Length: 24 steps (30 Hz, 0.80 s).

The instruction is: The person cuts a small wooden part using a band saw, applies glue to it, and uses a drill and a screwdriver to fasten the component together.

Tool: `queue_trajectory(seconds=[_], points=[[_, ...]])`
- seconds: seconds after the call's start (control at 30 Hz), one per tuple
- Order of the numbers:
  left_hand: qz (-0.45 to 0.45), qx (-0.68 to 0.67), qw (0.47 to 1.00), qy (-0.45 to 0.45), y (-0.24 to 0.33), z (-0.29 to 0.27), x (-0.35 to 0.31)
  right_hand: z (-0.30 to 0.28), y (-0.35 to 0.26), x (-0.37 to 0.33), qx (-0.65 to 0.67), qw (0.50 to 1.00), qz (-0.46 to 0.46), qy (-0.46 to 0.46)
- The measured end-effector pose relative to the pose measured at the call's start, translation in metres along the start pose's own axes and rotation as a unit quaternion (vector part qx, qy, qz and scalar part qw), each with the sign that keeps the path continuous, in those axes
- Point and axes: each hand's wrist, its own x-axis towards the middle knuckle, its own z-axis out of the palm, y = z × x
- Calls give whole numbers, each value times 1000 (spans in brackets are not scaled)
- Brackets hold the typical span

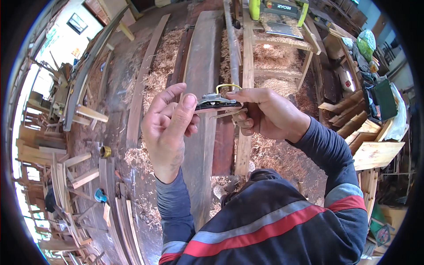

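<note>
In front of my chest, both hands hold a small flat dark device point(216, 104) with grey metal parts on top; its exact kind is hard to make out. My left hand point(169, 130) pinches its left end, thumb on the near side. At the other end, the thumb and curled fingers of my right hand point(276, 114) grip it. A thin yellow wire or cord point(228, 85) arches over the top by my right thumb. Beneath, a thin pale strip point(224, 114) runs toward my right fingers.
Long planks point(203, 57) lie below my hands, among wood shavings point(165, 55). A green-and-grey machine point(280, 17) stands on a wooden frame ahead. Stacked timber point(81, 176) lines the left. An open dark green case point(383, 100) and cut boards point(375, 154) are at right.
</note>
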Motion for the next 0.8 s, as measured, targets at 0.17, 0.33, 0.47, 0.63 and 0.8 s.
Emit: queue_trajectory(seconds=[0.17, 0.33, 0.47, 0.63, 0.8], points=[[20, 9, 999, -34, -2, 43, 26, -35, -28, -12, 20, 999, -35, -8], [16, 0, 998, -68, 2, 62, 40, -48, -38, -20, 42, 998, -49, 1], [1, 9, 996, -84, 7, 62, 45, -39, -36, -28, 49, 997, -64, 19], [-14, 3, 992, -124, 14, 57, 50, -33, -32, -31, 65, 994, -75, 40], [-16, -18, 987, -157, 12, 43, 53, -19, -23, -35, 58, 990, -101, 75]])
